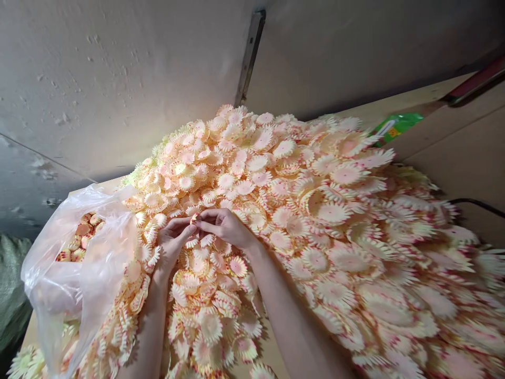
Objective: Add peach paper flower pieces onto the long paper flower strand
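Note:
My left hand (173, 241) and my right hand (224, 227) meet low over a big heap of artificial flower petal discs (272, 173). Between their fingertips is a small petal piece (193, 218), cream with reddish edges. Both hands are closed in a pinch on it; its full shape is mostly hidden by the fingers. The loose discs around my wrists are cream, with fringed edges, pinkish middles and red-tipped rims. To the left of my left hand lies a clear plastic bag (104, 281) with several closed, bud-like pieces (83, 230) at its opening.
The heap spreads over a wooden tabletop (445, 131) and rises against a grey wall (158, 63) with an upright metal strip (250, 55). A green packet (398, 128) lies at the back right, near a black cable (479, 202). A dark green sack (13, 295) stands at the left edge.

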A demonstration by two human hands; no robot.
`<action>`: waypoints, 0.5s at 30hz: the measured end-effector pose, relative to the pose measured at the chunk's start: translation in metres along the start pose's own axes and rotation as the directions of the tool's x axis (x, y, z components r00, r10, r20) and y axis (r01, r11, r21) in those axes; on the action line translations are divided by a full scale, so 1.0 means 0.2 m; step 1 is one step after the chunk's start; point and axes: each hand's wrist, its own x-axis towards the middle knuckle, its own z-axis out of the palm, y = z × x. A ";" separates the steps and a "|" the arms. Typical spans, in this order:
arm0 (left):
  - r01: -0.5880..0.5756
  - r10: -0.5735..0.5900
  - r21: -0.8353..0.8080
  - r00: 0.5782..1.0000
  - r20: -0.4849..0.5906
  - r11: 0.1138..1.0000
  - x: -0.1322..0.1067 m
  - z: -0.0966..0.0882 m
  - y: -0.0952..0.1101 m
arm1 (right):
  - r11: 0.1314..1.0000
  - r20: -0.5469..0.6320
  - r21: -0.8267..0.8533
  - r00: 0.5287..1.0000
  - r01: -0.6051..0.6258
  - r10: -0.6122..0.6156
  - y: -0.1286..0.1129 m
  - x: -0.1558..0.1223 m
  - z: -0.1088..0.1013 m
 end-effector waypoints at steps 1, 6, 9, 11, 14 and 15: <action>0.000 0.000 -0.003 1.000 -0.004 1.000 0.00 0.00 0.00 | 1.000 0.002 -0.005 1.000 0.002 -0.002 0.00 0.00 0.00; 0.033 -0.038 -0.057 0.996 -0.080 0.998 0.01 0.00 -0.02 | 0.997 0.056 -0.078 0.998 -0.025 0.030 -0.01 0.00 0.00; 0.041 -0.056 -0.110 0.989 -0.134 0.993 0.02 0.01 -0.02 | 0.994 0.106 -0.104 0.993 -0.032 0.043 -0.01 -0.01 0.00; 0.045 -0.061 -0.119 0.989 -0.136 0.992 0.02 0.02 -0.01 | 0.993 0.141 -0.117 0.989 -0.025 0.042 -0.01 -0.01 0.00; 0.057 -0.074 -0.137 0.990 -0.122 0.989 0.02 0.02 0.00 | 0.992 0.185 -0.125 0.982 -0.025 0.048 -0.02 -0.02 -0.01; 0.063 -0.080 -0.142 0.989 -0.123 0.988 0.02 0.02 0.00 | 0.992 0.197 -0.123 0.979 -0.029 0.053 -0.02 -0.02 -0.02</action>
